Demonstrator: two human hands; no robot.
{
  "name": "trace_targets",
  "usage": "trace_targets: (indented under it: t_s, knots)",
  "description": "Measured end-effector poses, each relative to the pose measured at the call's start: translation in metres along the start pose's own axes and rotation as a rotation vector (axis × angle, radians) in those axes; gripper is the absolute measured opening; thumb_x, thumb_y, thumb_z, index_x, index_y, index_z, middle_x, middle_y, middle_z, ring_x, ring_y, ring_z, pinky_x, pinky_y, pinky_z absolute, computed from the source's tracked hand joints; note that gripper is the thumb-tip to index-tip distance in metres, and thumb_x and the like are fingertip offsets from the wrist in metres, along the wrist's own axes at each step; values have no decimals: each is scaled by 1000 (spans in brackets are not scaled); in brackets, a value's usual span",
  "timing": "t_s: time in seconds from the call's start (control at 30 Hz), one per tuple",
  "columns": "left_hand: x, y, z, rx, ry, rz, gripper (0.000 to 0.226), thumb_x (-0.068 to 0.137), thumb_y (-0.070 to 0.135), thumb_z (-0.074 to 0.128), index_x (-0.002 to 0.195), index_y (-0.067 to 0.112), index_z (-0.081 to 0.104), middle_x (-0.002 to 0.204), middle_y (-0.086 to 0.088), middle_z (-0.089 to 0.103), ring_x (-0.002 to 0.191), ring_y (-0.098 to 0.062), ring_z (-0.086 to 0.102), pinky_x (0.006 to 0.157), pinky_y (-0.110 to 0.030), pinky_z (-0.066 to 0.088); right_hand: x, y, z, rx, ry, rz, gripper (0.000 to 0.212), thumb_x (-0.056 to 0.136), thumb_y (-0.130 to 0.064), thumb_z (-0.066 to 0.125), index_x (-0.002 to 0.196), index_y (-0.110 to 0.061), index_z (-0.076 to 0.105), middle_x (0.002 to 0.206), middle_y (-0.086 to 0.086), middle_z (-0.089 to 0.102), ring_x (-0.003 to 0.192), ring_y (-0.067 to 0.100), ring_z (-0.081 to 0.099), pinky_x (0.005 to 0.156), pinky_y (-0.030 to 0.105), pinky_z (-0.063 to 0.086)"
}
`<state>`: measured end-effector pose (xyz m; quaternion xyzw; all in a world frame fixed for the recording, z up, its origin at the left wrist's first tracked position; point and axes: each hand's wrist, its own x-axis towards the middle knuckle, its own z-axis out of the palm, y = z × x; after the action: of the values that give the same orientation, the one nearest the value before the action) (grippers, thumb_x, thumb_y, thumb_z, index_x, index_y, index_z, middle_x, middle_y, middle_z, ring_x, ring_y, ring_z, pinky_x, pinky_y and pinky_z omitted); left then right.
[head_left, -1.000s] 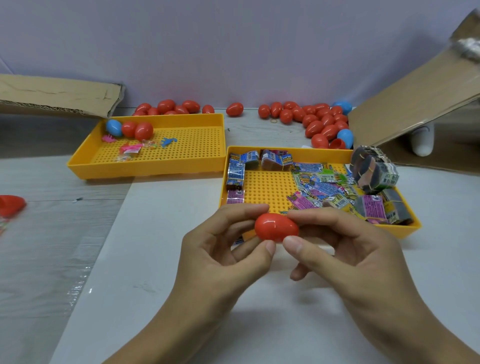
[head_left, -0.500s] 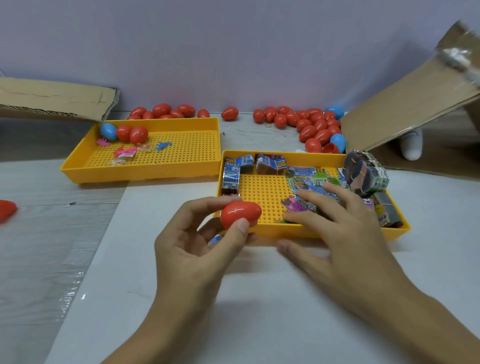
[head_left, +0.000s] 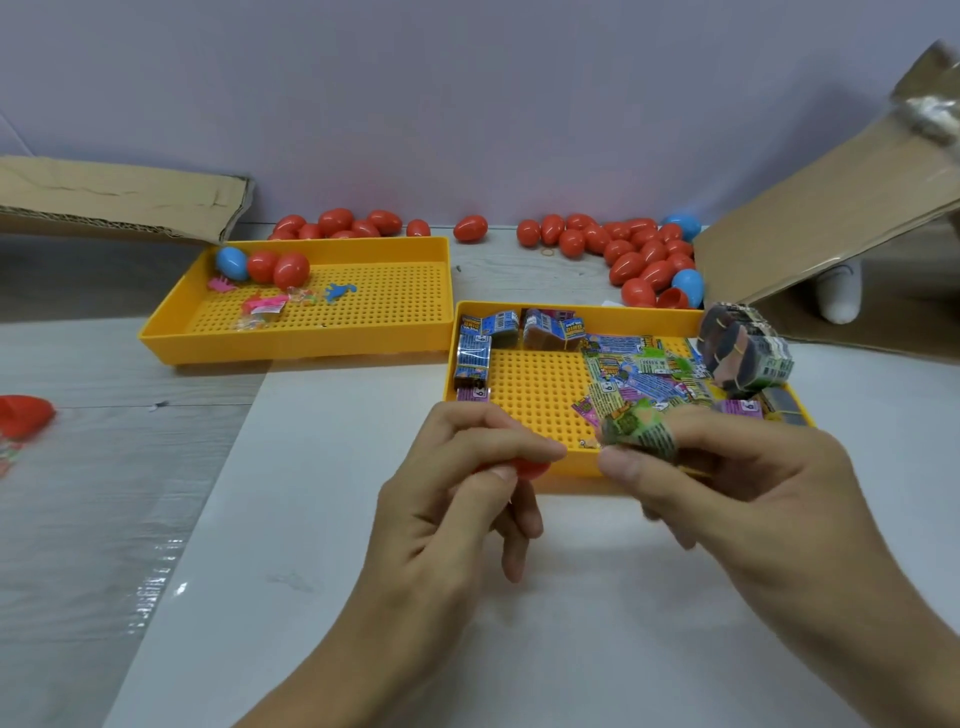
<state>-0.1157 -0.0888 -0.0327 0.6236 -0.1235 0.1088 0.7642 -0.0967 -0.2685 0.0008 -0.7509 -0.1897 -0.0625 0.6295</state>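
The left hand (head_left: 457, 493) has its grip closed round a red plastic egg (head_left: 530, 469) (mostly hidden under the fingers, so it is perhaps only a half). The right hand (head_left: 737, 483) pinches a folded printed leaflet (head_left: 636, 428) just right of the egg, nearly touching it. Both are above the near wall of the yellow tray (head_left: 571, 480), over the bench (head_left: 363, 597).

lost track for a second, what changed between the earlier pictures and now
The right hand let go of the red plastic egg, reached into the right-hand yellow tray, pinched a folded printed leaflet and brought it back beside the egg. The left hand kept the egg, its fingers now curled further over it. The left-hand yellow tray and the loose eggs by the wall stayed put.
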Motion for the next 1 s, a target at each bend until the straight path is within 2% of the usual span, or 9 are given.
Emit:
trace_targets:
  t_s: [0.13, 0.27, 0.37, 0.5, 0.63, 0.73, 0.8, 0.9, 1.0]
  knots:
    - [0, 3, 1, 80, -35, -10, 24, 85, 29, 57, 94, 16, 76, 106, -5, 55, 65, -24, 62, 51, -29, 49, -4, 1, 3, 102, -102, 103, 4, 70, -29, 79, 69, -25, 77, 49, -10, 55, 43, 1, 44, 43, 10, 35]
    - [1, 5, 3, 159, -84, -10, 17, 82, 31, 63, 85, 20, 76, 104, 1, 60, 79, 0, 65, 59, -16, 52, -6, -1, 7, 114, -245, 86, 8, 77, -27, 82, 77, -20, 79, 56, -9, 63, 48, -3, 48, 45, 11, 36]
    - [2, 4, 1, 157, -70, -6, 16, 82, 29, 65, 79, 18, 76, 102, -3, 62, 75, -6, 66, 52, -23, 52, -8, 2, 6, 72, -239, 126, 17, 73, -39, 80, 78, -23, 80, 58, 10, 59, 48, 7, 42, 42, 24, 30]
    - [3, 2, 0, 126, -14, 23, 18, 84, 28, 65, 82, 12, 73, 100, -2, 62, 47, -14, 56, 45, -27, 47, -8, 2, 8, 64, -159, 100, 12, 78, -41, 71, 75, -33, 79, 56, -13, 61, 49, 1, 47, 47, 14, 39]
    - [3, 1, 0, 140, 24, 35, 18, 86, 30, 65, 82, 14, 72, 97, -2, 62, 45, -14, 54, 44, -26, 45, -8, 2, 11, -82, -4, 11, 13, 77, -44, 71, 82, -35, 79, 70, -9, 66, 56, 6, 51, 50, 31, 43]
    - [3, 1, 1, 140, 14, 27, 17, 85, 30, 66, 82, 15, 72, 97, 0, 62, 45, -14, 55, 44, -26, 46, -9, 0, 11, -27, -1, 50, 26, 67, -51, 79, 80, -29, 77, 77, -2, 68, 63, 13, 58, 53, 37, 47]
    - [3, 2, 1, 146, 2, 25, 17, 84, 31, 66, 80, 15, 72, 96, -1, 62, 43, -14, 54, 44, -26, 46, -9, 0, 10, 15, -34, 105, 27, 62, -46, 82, 74, -22, 75, 71, 1, 67, 60, 13, 58, 52, 32, 48]
    - [3, 2, 1, 103, -16, 5, 16, 83, 29, 67, 78, 14, 73, 91, -3, 61, 43, -17, 53, 44, -26, 46, -6, 1, 9, 186, -48, 208, 27, 61, -36, 81, 70, -12, 72, 55, -2, 57, 46, 6, 45, 43, 15, 36]
    - [2, 2, 1, 27, -65, -29, 11, 79, 23, 71, 79, 14, 76, 89, -9, 62, 57, -23, 60, 45, -26, 47, -4, 0, 8, 308, -51, 333, 38, 54, -40, 87, 70, -8, 73, 50, -3, 46, 43, 8, 35, 39, 18, 26]
